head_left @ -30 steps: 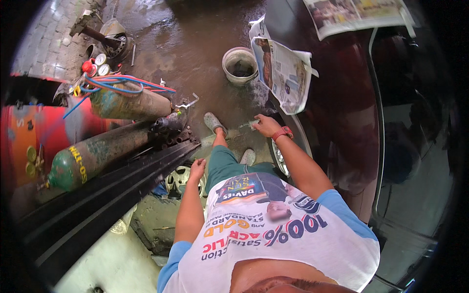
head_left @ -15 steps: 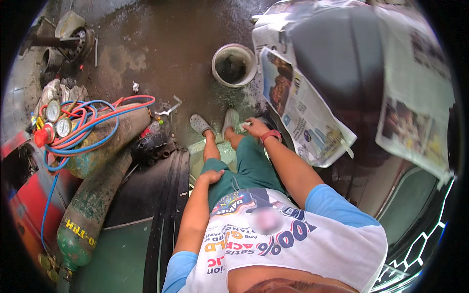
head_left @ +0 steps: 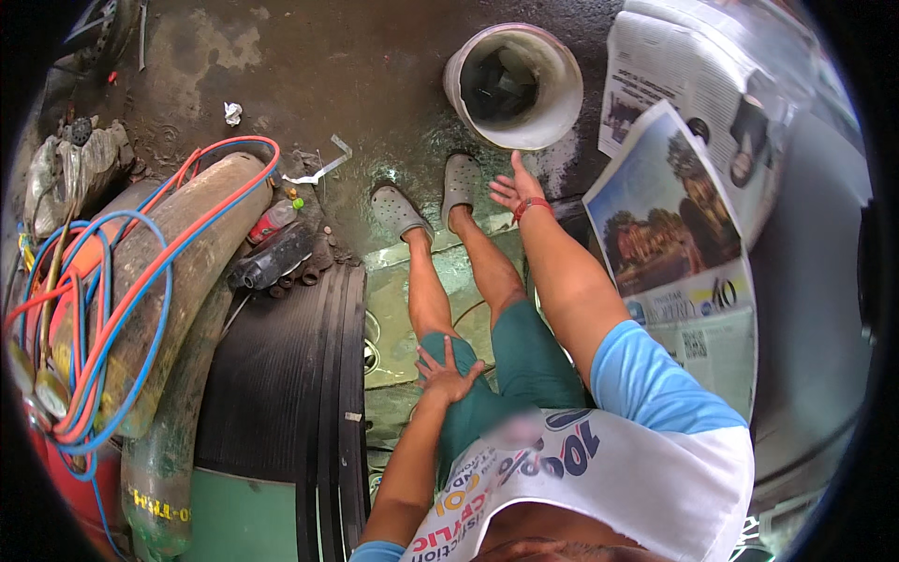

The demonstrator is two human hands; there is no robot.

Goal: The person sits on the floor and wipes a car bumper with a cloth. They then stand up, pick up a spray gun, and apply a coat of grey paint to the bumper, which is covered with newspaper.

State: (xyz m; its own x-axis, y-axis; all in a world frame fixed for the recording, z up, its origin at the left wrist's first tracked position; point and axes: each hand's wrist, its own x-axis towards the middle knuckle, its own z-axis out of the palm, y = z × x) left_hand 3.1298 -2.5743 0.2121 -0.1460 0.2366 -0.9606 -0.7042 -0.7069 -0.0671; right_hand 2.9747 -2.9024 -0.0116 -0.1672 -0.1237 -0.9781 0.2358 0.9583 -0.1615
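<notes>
My left hand (head_left: pixel 449 377) rests on the thigh of my green shorts (head_left: pixel 529 351), its fingers spread and nothing in it. My right arm is stretched forward, with a red band (head_left: pixel 531 205) at the wrist. Just below the rim of a whitish bucket (head_left: pixel 556 110), my right hand (head_left: pixel 514 187) is open, fingers apart and no object visible in it. Inside the bucket is something dark, perhaps water, with shapes I cannot make out. Newspaper sheets (head_left: pixel 670 239) with coloured pictures hang over the dark car-like surface (head_left: pixel 815 253) to the right of my arm.
At left, gas cylinders (head_left: pixel 154 323) lie under red and blue hoses (head_left: pixel 122 328). Near them are a plastic bottle (head_left: pixel 273 220), a black part (head_left: pixel 272 258) and a dark ribbed panel (head_left: pixel 272 375). Crumpled paper (head_left: pixel 232 114) lies on the wet floor (head_left: pixel 318 56).
My right hand has opened and reached forward toward the bucket; the small whitish thing in its fingers no longer shows. My left hand's fingers have spread on my thigh. The view has shifted.
</notes>
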